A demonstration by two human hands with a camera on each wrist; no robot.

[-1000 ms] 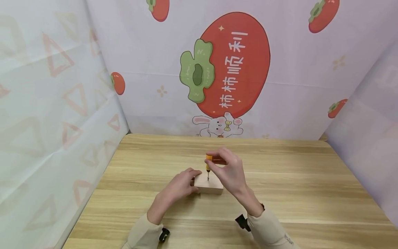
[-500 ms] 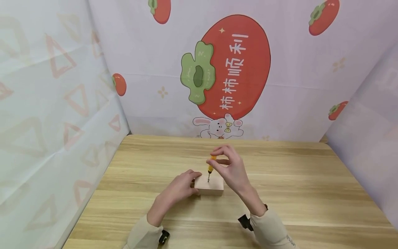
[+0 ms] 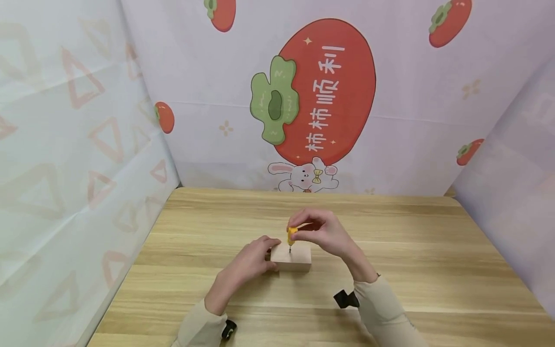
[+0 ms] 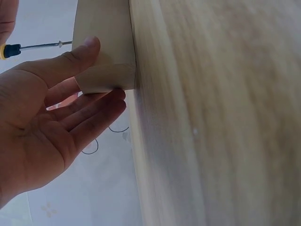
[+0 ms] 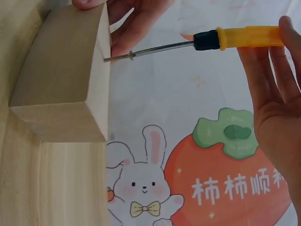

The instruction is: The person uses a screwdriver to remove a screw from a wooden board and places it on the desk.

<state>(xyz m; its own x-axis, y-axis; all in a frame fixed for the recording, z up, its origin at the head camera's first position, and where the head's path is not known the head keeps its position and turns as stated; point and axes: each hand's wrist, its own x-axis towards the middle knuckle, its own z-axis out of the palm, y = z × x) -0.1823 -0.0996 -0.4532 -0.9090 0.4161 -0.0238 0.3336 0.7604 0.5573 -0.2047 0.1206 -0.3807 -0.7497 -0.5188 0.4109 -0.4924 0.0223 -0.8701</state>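
The right hand [image 3: 323,233] pinches the yellow handle of a screwdriver [image 5: 249,37] between thumb and fingers. In the right wrist view, the picture's edge cuts off part of this hand. In the left wrist view, only a bit of it shows in the top corner, and most of the handle is cut off there too.

The left hand [image 3: 251,259] holds one end of a wooden block [image 3: 299,253], with its thumb on one side and fingers on the other. The fingers on the far side are partly hidden behind the wood in the head view.

The block lies flat on the wooden table [image 3: 390,270], near the middle. A small screw [image 5: 120,57] stands on top of it, and the screwdriver's tip meets the screw's head. The screw's point meets the wood, but I cannot tell how deep it goes. From the head, the screw is too tiny to see well.

A black thing [image 3: 346,299] pokes out by the right sleeve [image 3: 381,306]; part of it is covered. Behind, a big red fruit picture [image 3: 347,96] has white writing, and the right wrist view cuts some off.
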